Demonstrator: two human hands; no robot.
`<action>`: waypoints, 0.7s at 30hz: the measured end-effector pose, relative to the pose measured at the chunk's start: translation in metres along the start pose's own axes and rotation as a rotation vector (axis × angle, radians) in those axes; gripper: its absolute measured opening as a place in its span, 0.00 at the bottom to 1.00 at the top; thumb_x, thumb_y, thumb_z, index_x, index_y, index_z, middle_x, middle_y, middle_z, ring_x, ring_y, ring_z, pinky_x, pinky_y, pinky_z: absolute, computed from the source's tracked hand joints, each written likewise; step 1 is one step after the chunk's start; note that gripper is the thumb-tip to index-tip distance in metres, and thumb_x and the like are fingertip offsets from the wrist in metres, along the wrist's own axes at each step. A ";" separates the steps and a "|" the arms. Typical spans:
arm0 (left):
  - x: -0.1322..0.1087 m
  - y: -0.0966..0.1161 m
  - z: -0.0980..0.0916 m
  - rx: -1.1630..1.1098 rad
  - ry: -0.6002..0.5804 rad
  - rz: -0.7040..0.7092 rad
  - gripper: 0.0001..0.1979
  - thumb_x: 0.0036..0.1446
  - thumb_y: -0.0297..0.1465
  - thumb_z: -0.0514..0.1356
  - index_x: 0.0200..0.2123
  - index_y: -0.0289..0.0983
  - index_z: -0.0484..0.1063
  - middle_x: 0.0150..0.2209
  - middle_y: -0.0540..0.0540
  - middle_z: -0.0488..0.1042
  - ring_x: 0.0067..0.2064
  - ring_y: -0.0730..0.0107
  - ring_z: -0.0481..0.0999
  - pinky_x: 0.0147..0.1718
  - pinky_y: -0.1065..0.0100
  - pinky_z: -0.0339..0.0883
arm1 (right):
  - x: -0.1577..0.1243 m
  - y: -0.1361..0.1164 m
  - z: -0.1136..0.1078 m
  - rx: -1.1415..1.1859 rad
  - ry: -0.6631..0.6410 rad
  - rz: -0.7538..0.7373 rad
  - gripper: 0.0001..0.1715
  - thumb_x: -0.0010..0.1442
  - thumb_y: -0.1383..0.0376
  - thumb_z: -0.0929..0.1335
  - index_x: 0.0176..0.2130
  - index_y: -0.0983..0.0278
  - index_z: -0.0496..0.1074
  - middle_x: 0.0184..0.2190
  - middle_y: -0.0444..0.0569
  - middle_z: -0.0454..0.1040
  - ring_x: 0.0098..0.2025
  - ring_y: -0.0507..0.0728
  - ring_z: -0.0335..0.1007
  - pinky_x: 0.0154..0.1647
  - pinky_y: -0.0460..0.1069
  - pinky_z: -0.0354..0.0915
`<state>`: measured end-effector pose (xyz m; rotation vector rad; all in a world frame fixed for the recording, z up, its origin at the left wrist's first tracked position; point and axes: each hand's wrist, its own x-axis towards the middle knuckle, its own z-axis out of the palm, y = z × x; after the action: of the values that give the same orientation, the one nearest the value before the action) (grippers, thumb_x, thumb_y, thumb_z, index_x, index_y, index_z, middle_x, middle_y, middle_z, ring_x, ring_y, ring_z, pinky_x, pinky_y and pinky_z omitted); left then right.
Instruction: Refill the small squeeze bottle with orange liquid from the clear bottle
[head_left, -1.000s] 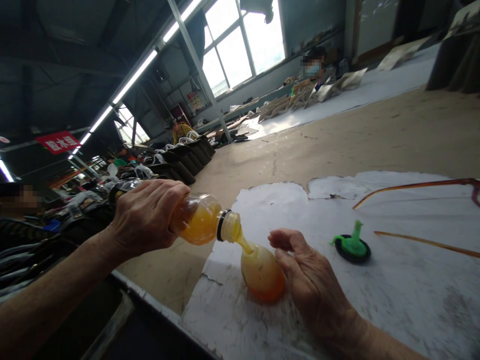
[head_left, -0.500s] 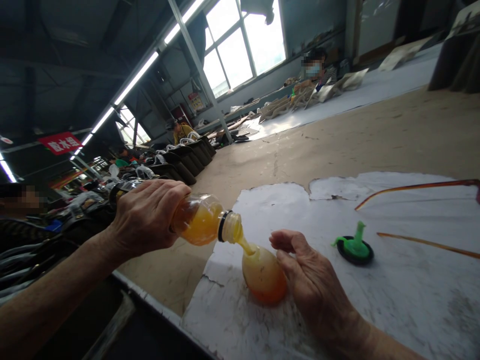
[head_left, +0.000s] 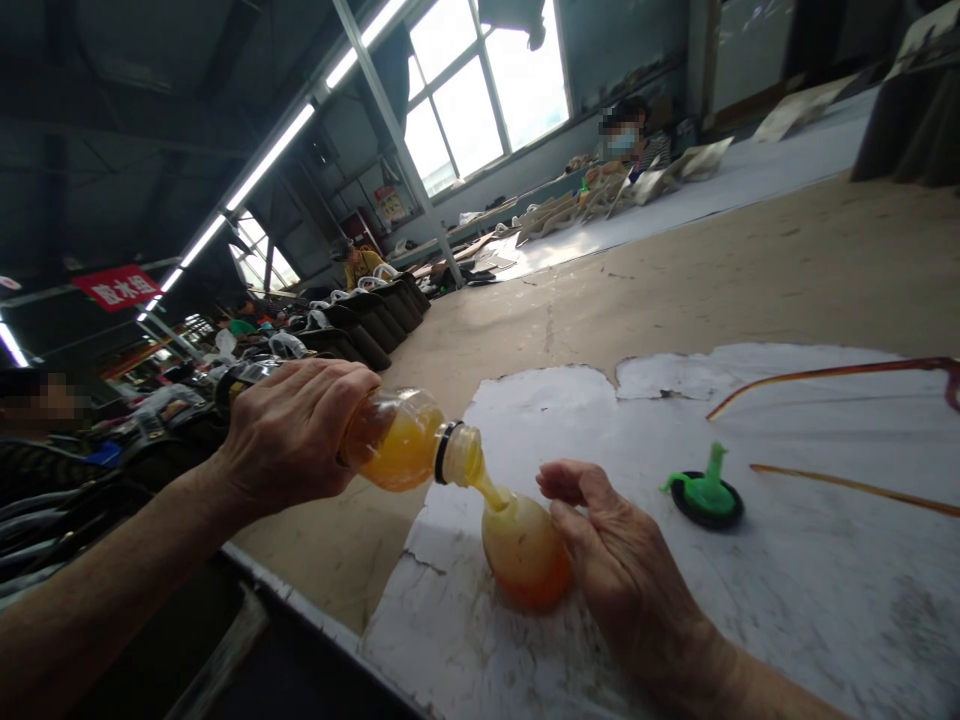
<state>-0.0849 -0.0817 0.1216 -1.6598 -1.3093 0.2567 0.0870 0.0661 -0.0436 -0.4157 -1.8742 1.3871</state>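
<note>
My left hand (head_left: pixel 300 430) grips a clear plastic bottle (head_left: pixel 394 440), tipped down to the right. Thick yellow liquid (head_left: pixel 487 485) runs from its mouth into the neck of a small, round, translucent bottle (head_left: pixel 529 550). That bottle stands slightly tilted on white paper, with deeper orange liquid low inside. At its right side, my right hand (head_left: pixel 630 570) curves its thumb and fingers against the wall; some fingertips are hidden. To the right of this hand lies a green nozzle cap (head_left: pixel 709 492) with a black round base.
Torn white paper (head_left: pixel 825 580) covers part of the brown worktable (head_left: pixel 675 270). Eyeglasses (head_left: pixel 840 380) lie at the right edge. Dark bags (head_left: pixel 375 320) stand in a row beyond the table's left edge. A masked person (head_left: pixel 637 150) sits across, others at left.
Liquid keeps running from the tipped bottle into the round one. Both hands hold nearly the same pose; the whole view has shifted very slightly.
</note>
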 end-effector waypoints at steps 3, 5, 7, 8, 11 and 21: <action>0.000 0.001 0.001 -0.011 0.000 -0.007 0.11 0.48 0.26 0.59 0.38 0.31 0.67 0.33 0.41 0.74 0.35 0.60 0.75 0.36 0.62 0.69 | 0.000 0.001 0.000 -0.003 -0.004 -0.004 0.17 0.55 0.60 0.57 0.40 0.64 0.66 0.37 0.51 0.72 0.40 0.55 0.70 0.42 0.49 0.67; 0.000 0.001 0.001 -0.012 0.003 -0.008 0.11 0.48 0.26 0.59 0.38 0.31 0.67 0.33 0.41 0.74 0.35 0.60 0.75 0.36 0.62 0.69 | 0.001 0.001 0.000 -0.004 -0.006 -0.003 0.17 0.55 0.60 0.57 0.40 0.64 0.65 0.37 0.51 0.72 0.40 0.55 0.70 0.41 0.49 0.67; 0.000 0.001 0.001 -0.011 0.007 -0.003 0.12 0.48 0.26 0.59 0.38 0.30 0.68 0.33 0.41 0.75 0.35 0.60 0.75 0.36 0.62 0.69 | 0.001 0.002 0.000 -0.008 -0.006 0.000 0.17 0.55 0.60 0.56 0.40 0.64 0.65 0.38 0.51 0.72 0.40 0.55 0.70 0.42 0.49 0.67; -0.001 0.000 0.001 -0.010 0.007 -0.004 0.12 0.48 0.26 0.59 0.38 0.30 0.68 0.33 0.41 0.75 0.36 0.60 0.75 0.36 0.62 0.69 | 0.000 0.002 0.000 -0.011 -0.007 -0.002 0.17 0.55 0.60 0.56 0.40 0.64 0.65 0.38 0.51 0.72 0.40 0.55 0.69 0.42 0.49 0.67; -0.001 0.001 0.001 -0.005 0.003 -0.015 0.12 0.48 0.26 0.59 0.38 0.30 0.67 0.33 0.41 0.75 0.36 0.60 0.75 0.36 0.62 0.69 | 0.000 0.003 0.000 -0.014 -0.004 -0.006 0.17 0.55 0.60 0.56 0.40 0.64 0.65 0.37 0.51 0.72 0.40 0.56 0.69 0.42 0.50 0.67; 0.000 0.000 0.000 -0.006 0.007 -0.013 0.12 0.49 0.27 0.59 0.38 0.30 0.67 0.33 0.41 0.74 0.36 0.61 0.74 0.37 0.62 0.69 | 0.000 0.002 0.001 -0.007 -0.017 -0.002 0.17 0.55 0.60 0.56 0.40 0.64 0.65 0.37 0.52 0.72 0.40 0.56 0.69 0.42 0.50 0.66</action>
<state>-0.0843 -0.0821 0.1214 -1.6550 -1.3164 0.2397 0.0861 0.0664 -0.0456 -0.4062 -1.8929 1.3876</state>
